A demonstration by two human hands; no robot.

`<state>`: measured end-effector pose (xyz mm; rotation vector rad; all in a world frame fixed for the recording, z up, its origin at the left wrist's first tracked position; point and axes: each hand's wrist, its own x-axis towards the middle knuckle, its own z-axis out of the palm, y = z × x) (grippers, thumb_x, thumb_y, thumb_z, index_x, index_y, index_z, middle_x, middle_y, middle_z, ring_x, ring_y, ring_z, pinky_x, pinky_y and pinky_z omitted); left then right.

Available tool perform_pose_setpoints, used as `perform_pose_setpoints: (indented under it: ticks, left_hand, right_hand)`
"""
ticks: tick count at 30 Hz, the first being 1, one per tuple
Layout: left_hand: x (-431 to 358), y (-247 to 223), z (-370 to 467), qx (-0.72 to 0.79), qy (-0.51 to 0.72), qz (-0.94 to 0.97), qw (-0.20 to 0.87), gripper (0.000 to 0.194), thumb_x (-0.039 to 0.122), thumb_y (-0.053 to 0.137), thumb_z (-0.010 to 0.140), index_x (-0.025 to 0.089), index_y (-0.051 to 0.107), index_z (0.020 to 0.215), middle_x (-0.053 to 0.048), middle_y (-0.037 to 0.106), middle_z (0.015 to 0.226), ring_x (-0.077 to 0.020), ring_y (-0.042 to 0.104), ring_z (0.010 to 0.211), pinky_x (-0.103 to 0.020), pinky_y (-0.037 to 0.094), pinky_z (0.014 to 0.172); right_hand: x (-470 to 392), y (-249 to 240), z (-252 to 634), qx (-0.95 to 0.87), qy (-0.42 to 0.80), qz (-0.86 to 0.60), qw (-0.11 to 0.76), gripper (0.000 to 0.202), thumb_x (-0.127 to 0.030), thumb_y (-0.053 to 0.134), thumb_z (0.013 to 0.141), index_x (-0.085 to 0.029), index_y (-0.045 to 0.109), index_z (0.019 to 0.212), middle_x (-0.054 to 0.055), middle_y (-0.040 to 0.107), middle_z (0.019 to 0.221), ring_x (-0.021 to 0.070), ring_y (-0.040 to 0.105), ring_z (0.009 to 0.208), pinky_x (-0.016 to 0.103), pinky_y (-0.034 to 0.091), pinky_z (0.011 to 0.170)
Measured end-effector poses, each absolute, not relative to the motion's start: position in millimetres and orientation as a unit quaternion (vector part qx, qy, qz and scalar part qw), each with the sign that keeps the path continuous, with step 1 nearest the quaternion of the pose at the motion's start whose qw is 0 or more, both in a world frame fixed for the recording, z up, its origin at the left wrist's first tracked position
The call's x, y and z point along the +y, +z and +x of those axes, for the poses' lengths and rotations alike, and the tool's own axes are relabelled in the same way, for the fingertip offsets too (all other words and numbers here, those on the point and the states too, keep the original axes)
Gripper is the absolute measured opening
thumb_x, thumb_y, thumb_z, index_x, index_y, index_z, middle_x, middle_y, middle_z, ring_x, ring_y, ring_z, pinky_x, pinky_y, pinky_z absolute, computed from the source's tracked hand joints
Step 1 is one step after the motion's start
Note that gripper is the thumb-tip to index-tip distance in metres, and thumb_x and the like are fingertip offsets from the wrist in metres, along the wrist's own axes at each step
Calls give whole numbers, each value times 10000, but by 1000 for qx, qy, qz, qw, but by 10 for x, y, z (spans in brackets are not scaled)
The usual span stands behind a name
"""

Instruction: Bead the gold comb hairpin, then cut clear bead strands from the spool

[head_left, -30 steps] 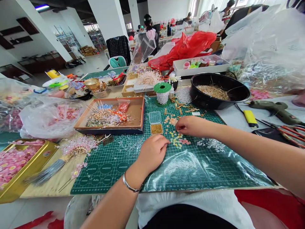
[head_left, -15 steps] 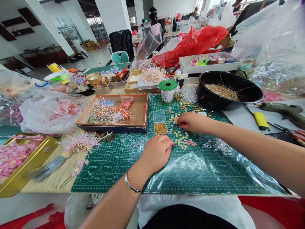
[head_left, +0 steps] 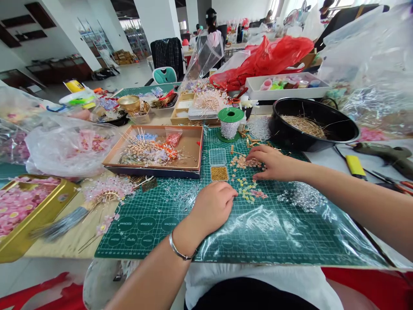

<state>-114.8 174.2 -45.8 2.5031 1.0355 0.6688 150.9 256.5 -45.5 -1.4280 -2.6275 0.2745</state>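
My left hand [head_left: 215, 204] rests on the green cutting mat [head_left: 138, 234], fingers curled together with the tips beside small yellow and green flower-like pieces [head_left: 247, 191]. Whatever its fingertips hold, if anything, is hidden. Over a pile of peach-coloured pieces [head_left: 240, 162] my right hand [head_left: 274, 162] is open, thumb apart from the fingers, and nothing shows between them. Between and beyond the hands lies a small clear box [head_left: 219, 173] of gold beads, its lid folded back. A few pink pieces [head_left: 260, 194] lie just in front of the right hand.
Left stands a shallow box [head_left: 190, 168] of wired beadwork. Behind are a green-topped spool [head_left: 230, 118] and a black basin [head_left: 314, 144]. Clear and silvery beads [head_left: 301, 196] lie right, near a glue gun [head_left: 383, 150]. A gold tin [head_left: 54, 211] of pink flowers stands far left.
My right hand has shifted slightly right and its fingers have spread from a closed pinch, with more of the peach pieces now showing. My left hand stays in place.
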Motion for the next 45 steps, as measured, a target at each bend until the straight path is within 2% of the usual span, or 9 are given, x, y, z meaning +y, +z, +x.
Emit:
perform_pose_setpoints:
  ticks: [5,10,13,19,25,28,31,35,45]
  left_hand:
    - [1742,-466,-1154,365,236,884,175,215,119,464,885,173,656,965,-38,662,978,-178,587,919,-351,484,844]
    - [1743,-445,-1161,368,237,882,173,223,107,457,880,172,654,964,-39,660,978,-182,588,923,-353,484,839]
    - [1742,-431,-1164,371,241,880,174,225,106,455,881,171,651,971,-38,660,980,-180,587,919,-349,485,834]
    - [1738,-435,-1164,359,243,885,172,220,108,456,884,173,649,968,-39,660,987,-178,584,940,-351,479,862]
    - [1736,-442,-1172,364,245,881,177,213,101,464,879,164,651,959,-30,661,991,-167,583,933,-329,472,858]
    - [1743,-432,-1176,367,244,880,178,216,103,460,881,165,652,959,-30,661,990,-169,584,928,-328,472,848]
    - [1749,-426,-1179,372,243,878,178,213,103,464,879,165,653,954,-28,660,983,-170,582,923,-329,469,849]
    - [1748,-420,-1179,371,241,880,173,204,110,470,880,159,652,957,-28,658,983,-167,580,914,-327,468,841]
    - [1759,-437,-1187,361,252,882,170,200,112,472,876,158,651,950,-37,665,970,-175,589,897,-344,481,819]
  right_hand:
    - [2653,-584,1487,-856,69,-506,80,657,-541,659,655,-243,537,1228,107,438,1340,324,403,1250,467,353,1015]
    - [2688,-541,1359,-838,29,-532,118,561,-478,576,749,-225,506,1245,124,436,1328,320,397,1243,480,340,1019]
    - [2624,-496,1318,-855,30,-504,117,582,-530,569,759,-248,495,1263,93,448,1326,293,409,1238,435,336,1037]
    - [2554,-610,1353,-875,23,-474,92,784,-671,536,733,-237,395,1369,123,402,1376,320,409,1243,466,352,1006]
    - [2688,-716,1312,-859,-29,-499,108,740,-664,449,799,-243,352,1400,144,384,1394,363,369,1250,531,288,1005]
    - [2738,-708,1247,-849,-56,-510,123,692,-626,393,847,-211,360,1400,165,380,1393,385,363,1233,549,278,985]
    - [2751,-678,1177,-856,-66,-497,128,665,-599,356,872,-189,367,1396,169,397,1381,363,381,1217,519,288,986]
    - [2731,-637,1102,-886,-59,-446,109,659,-623,396,848,-228,396,1375,118,419,1381,299,409,1211,448,289,1016]
    - [2782,-692,1044,-898,-75,-421,99,696,-665,411,823,-233,405,1369,120,454,1356,313,423,1202,476,284,1000]
